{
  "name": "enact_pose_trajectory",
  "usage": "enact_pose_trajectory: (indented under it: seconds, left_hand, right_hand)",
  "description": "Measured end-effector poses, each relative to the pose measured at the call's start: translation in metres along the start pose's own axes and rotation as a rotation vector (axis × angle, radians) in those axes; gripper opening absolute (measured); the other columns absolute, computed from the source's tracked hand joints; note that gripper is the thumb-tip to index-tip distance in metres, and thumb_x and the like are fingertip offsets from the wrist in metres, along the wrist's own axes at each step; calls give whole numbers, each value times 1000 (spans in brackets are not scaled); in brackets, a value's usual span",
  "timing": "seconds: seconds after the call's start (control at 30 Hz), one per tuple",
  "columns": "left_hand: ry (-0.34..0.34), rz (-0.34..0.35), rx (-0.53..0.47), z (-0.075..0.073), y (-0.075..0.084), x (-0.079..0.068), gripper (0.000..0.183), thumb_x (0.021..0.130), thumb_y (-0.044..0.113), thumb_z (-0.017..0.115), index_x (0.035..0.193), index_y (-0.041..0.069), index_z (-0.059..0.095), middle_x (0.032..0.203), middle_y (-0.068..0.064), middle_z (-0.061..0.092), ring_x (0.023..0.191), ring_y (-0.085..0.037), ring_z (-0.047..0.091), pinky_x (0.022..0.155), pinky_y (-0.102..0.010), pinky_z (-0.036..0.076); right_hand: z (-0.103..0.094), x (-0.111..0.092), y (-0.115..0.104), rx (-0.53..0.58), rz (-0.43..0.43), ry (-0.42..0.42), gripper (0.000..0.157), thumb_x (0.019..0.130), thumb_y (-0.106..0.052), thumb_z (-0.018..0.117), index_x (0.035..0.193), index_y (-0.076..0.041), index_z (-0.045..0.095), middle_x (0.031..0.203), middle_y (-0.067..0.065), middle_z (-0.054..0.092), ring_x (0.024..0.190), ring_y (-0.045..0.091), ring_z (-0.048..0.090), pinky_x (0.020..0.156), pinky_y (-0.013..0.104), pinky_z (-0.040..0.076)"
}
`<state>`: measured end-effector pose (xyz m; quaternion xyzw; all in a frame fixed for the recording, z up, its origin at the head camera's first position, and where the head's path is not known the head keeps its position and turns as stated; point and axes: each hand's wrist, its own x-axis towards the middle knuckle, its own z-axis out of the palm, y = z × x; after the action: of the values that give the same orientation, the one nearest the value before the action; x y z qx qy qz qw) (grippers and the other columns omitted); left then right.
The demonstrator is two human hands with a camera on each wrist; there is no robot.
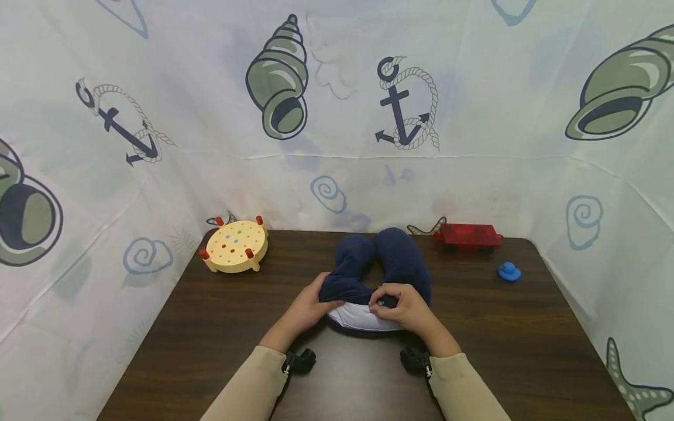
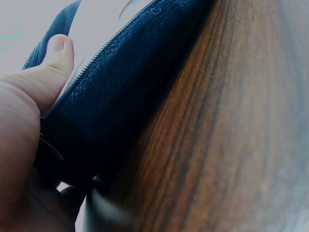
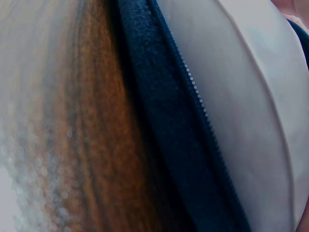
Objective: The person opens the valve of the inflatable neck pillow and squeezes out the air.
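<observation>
A navy U-shaped neck pillow point(image 1: 404, 257) lies on the table with its curved end toward me. Its zipper point(image 2: 102, 50) is undone along that end, and a white inner cushion point(image 1: 362, 318) shows through the gap. My left hand point(image 1: 304, 311) holds the left side, thumb over the white part and fingers round the outside, partly hidden. With thumb and forefinger, my right hand point(image 1: 404, 307) pinches the navy cover's upper edge right of the middle; a small shiny bit shows at the fingertips. In the right wrist view, zipper teeth point(image 3: 195, 89) run along the lower navy edge.
At the back left of the brown table point(image 1: 210, 345) sits a round yellow toy point(image 1: 236, 248) with red pegs. A red toy wagon point(image 1: 468, 235) stands at the back right, with a small blue hat-shaped piece point(image 1: 509, 271) in front. Patterned white cloth hangs behind.
</observation>
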<state>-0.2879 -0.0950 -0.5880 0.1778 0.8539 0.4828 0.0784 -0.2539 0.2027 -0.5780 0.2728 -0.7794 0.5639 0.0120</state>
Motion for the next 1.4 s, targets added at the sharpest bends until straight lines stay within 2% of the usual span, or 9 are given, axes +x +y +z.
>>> enact_pose_trajectory:
  seconds: [0.27,0.7,1.0,1.4]
  left_hand:
    - [0,-19,-6,1,-1,1,65,93,35,88,150,29,58,146,-3,69,135,-29,64,118,-58,47]
    - [-1,-12,-9,0,0,1,58,93,37,88,145,30,62,139,1,72,128,-24,67,114,-56,50]
    - [-13,-10,12,0,-1,2,53,94,38,87,141,29,64,132,3,74,120,-22,68,109,-52,52]
    - [-11,1,22,0,-1,3,53,94,37,87,141,26,65,133,1,75,120,-21,69,109,-52,53]
  right_hand:
    - [-1,0,1,2,-4,-2,16,90,-10,90,98,-22,81,96,-1,78,89,14,69,88,24,56]
    - [-1,1,-1,0,5,6,16,91,-11,90,98,-23,81,96,-1,78,90,14,70,89,24,56]
    - [-2,0,0,-12,19,8,15,91,-12,90,97,-23,81,96,-2,78,91,15,70,89,24,57]
    - [-2,0,-3,-20,57,6,18,91,-12,90,97,-26,81,99,-5,79,96,15,70,96,24,55]
